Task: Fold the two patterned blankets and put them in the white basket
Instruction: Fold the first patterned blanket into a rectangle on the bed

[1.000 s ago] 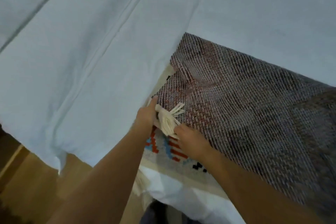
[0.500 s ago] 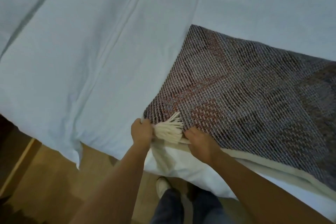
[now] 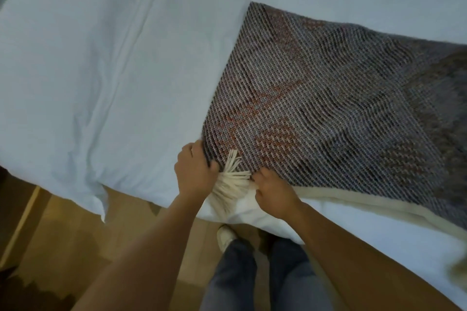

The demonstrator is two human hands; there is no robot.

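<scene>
Fringe of cream yarn [image 3: 231, 185] fans out between the two hands at the near edge of the bed [image 3: 101, 70], some strands lying up on the weave and the rest hanging over the edge. It belongs to the near left corner of the patterned blanket [image 3: 328, 98], which lies flat on the pale blue sheet and stretches from that corner toward the bed's right side, running out of the picture there. Its upper face is a dark diagonal weave of grey and blue with rust-red patches, and a cream border [image 3: 366, 201] follows its near edge, just inside the bed's edge. The left hand [image 3: 194, 171] sits at the blanket's left side, fingers curled round the corner of the cloth just beside the fringe. The right hand [image 3: 274, 192] is on the other side of the fringe, its fingers bent down and gripping the blanket's near hem. Both forearms reach in from below. Under them, past the bed's edge, a wooden floor [image 3: 63, 235] shows, with the person's jeans [image 3: 232, 283] and one light shoe [image 3: 226, 236] close to the bed.
</scene>
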